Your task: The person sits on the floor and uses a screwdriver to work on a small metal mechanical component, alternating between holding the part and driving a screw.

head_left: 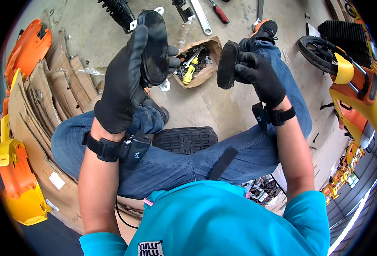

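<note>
Both my hands wear black gloves. My left hand (126, 79) is closed around a long black oblong part (155, 49) with rounded ends; pale metal tabs stick out past its edges. In my right hand (258, 77), thumb and fingers grip a smaller black oval pad (227, 65) by its right side. The two pieces are held up apart from each other, one on each side of an open cardboard box (214, 47). Inside that box lie a yellow-handled screwdriver (190, 72), wrenches and many small metal parts.
On the floor ahead lie a large wrench (202, 17), a red-handled tool (220, 15) and a black spring shock absorber (118, 15). Flattened cardboard (47, 98) and orange and yellow panels (20, 175) are at left. A yellow-orange wheeled vehicle (350, 85) stands at right.
</note>
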The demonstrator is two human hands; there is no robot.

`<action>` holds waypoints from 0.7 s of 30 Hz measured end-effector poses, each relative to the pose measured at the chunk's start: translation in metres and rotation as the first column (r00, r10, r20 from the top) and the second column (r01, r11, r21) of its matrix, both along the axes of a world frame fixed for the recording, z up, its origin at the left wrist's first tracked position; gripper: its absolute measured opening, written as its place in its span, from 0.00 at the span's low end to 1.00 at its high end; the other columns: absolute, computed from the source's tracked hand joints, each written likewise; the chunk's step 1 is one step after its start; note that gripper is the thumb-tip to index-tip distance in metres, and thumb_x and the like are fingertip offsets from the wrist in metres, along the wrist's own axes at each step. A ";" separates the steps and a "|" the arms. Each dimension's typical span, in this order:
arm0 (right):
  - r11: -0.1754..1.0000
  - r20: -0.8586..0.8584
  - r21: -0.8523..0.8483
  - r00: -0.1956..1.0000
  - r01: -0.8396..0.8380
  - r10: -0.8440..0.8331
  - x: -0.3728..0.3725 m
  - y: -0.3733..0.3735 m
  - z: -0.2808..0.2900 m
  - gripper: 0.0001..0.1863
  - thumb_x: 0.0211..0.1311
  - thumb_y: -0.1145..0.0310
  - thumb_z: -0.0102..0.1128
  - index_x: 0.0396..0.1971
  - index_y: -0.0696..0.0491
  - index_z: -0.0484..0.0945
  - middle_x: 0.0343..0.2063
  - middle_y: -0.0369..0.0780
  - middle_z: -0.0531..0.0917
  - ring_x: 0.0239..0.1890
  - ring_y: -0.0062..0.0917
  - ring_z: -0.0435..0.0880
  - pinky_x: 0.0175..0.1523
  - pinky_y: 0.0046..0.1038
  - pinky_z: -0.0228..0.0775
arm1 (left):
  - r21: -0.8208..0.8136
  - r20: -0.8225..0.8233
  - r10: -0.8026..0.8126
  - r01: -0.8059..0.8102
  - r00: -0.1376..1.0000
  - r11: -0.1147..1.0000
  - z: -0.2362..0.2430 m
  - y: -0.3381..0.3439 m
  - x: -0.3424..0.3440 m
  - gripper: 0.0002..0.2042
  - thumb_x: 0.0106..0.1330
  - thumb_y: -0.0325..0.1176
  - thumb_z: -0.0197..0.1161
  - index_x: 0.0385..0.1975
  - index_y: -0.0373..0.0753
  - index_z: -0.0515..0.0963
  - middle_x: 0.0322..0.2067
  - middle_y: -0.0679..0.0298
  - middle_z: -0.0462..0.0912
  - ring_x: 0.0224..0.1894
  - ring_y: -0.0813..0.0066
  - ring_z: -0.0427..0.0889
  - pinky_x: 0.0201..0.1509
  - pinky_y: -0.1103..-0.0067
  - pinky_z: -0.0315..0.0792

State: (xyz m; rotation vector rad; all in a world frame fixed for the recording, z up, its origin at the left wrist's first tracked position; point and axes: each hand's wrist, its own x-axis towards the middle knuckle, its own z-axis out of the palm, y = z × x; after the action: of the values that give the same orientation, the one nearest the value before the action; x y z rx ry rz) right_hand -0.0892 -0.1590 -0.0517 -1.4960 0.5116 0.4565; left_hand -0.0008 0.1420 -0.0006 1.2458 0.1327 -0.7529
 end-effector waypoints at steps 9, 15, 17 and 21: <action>0.968 -0.002 0.247 0.999 0.032 -0.033 0.009 0.010 -0.018 0.16 0.69 0.69 0.58 0.52 0.60 0.72 0.43 0.38 0.82 0.44 0.20 0.83 0.53 0.25 0.77 | 0.030 -0.126 0.061 -0.058 0.990 0.998 -0.025 -0.003 -0.018 0.29 0.76 0.57 0.42 0.57 0.35 0.70 0.44 0.52 0.82 0.41 0.68 0.84 0.47 0.74 0.80; 0.961 0.006 0.274 0.999 0.029 -0.032 0.004 0.009 -0.021 0.18 0.68 0.69 0.59 0.53 0.61 0.71 0.43 0.39 0.82 0.44 0.21 0.83 0.52 0.25 0.78 | -0.004 -0.176 0.024 -0.026 0.984 1.000 -0.029 -0.008 -0.018 0.29 0.77 0.56 0.38 0.58 0.35 0.69 0.45 0.51 0.82 0.42 0.68 0.85 0.47 0.74 0.80; 0.961 0.012 0.275 0.999 0.041 -0.047 0.005 0.008 -0.019 0.18 0.68 0.69 0.59 0.53 0.61 0.71 0.43 0.39 0.82 0.43 0.21 0.84 0.52 0.25 0.78 | -0.004 -0.158 0.009 -0.010 0.987 1.000 -0.031 -0.009 -0.019 0.29 0.78 0.55 0.36 0.59 0.35 0.69 0.45 0.51 0.82 0.42 0.68 0.85 0.47 0.75 0.80; 0.959 0.015 0.279 0.998 0.058 -0.065 0.006 0.010 -0.015 0.18 0.68 0.69 0.60 0.53 0.61 0.71 0.43 0.40 0.82 0.44 0.21 0.83 0.53 0.26 0.78 | -0.014 -0.132 -0.036 0.035 0.991 0.999 -0.029 -0.008 -0.020 0.28 0.79 0.51 0.32 0.61 0.32 0.66 0.48 0.50 0.81 0.46 0.66 0.84 0.52 0.74 0.79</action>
State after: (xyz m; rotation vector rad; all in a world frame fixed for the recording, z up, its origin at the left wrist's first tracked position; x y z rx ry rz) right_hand -0.0837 -0.1494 -0.0663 -1.2101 0.4533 0.4422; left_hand -0.0212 0.1337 -0.0298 1.1891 0.2147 -0.8666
